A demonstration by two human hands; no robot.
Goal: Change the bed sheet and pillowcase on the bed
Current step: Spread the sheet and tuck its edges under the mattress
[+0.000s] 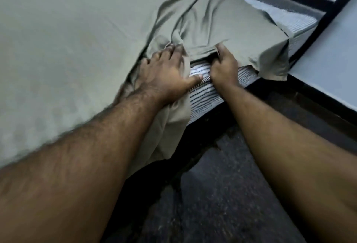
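The left hand (164,70) presses flat, fingers spread, on the bunched green sheet (77,39) at the bed's near edge. The right hand (224,65) pinches the sheet's hem, lifted over the striped mattress (202,95) corner.

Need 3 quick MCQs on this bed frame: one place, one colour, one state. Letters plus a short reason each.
1. Where is the striped mattress bare?
A. along the side by the hands
B. across the whole top
C. nowhere

2. What colour is the sheet?
A. red
B. grey-green
C. navy

3. What is the right hand doing?
A. hanging idle
B. resting on the floor
C. gripping the sheet's edge

Key: 1 A, stripes show below the lifted sheet; 2 B, the cloth is grey-green throughout; 3 C, its fingers curl round the hem, while the left hand presses flat on bunched sheet.
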